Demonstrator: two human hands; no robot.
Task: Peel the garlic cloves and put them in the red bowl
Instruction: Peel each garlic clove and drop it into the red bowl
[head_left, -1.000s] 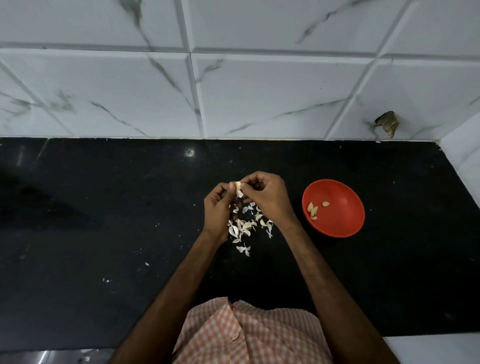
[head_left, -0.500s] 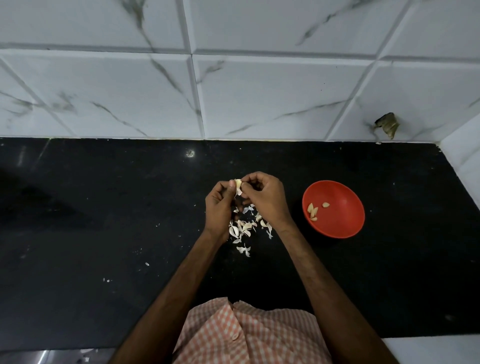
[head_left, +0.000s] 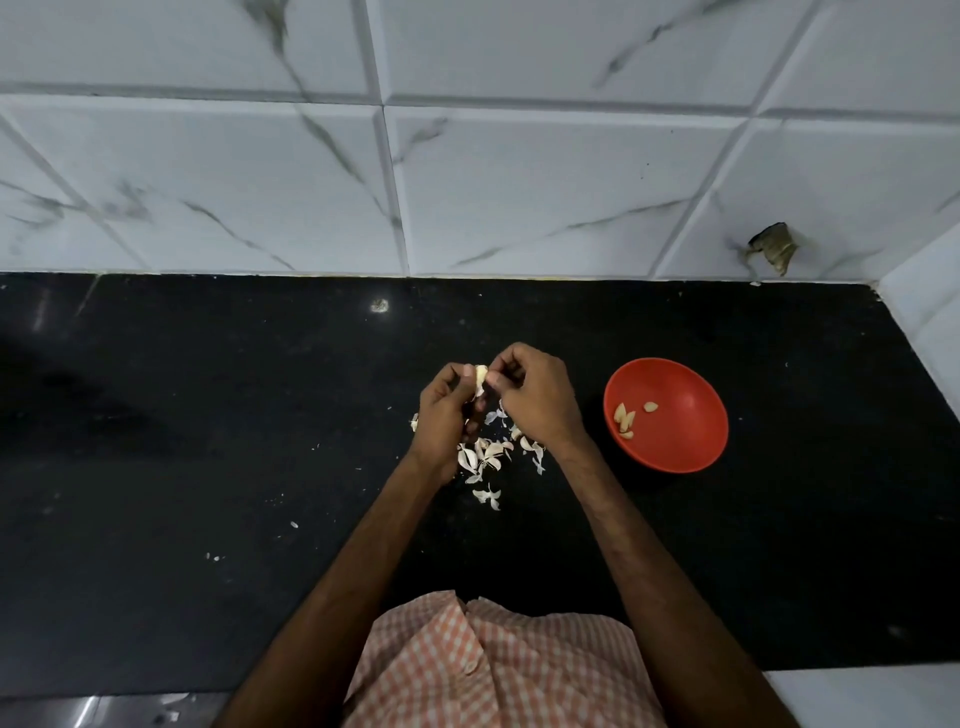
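Hands: two.
- Left hand (head_left: 441, 415): fingers curled, tips pinching one garlic clove (head_left: 481, 378) above the counter.
- Right hand (head_left: 537, 400): fingers curled, thumb and fingertips nipping the same clove from the other side. The two hands meet at it.

Garlic clove in hand: one, pale, mostly covered by the fingers. How much skin is on it cannot be told.

Red bowl (head_left: 685, 441): one, round, on the counter to the right of the hands and apart from them.
- Peeled cloves (head_left: 625, 418) in it: one lies alone and a small cluster sits beside it. There are at least four in all, but the cluster overlaps, so the count is not certain.

Garlic skins (head_left: 485, 454): one loose heap of white papery pieces on the counter under and between the wrists, too many and too tangled to count. Part of the heap is hidden by the hands. A few stray flecks (head_left: 294, 524) lie to the left.

Black countertop (head_left: 208, 441): one, cut off at the left edge.

White veined wall tiles (head_left: 519, 182): several, cut off at the top. One has a broken patch (head_left: 772, 247) near the right corner.

Orange-and-white checked shirt (head_left: 493, 665): one, cut off at the bottom edge, with one button (head_left: 470, 666) showing.
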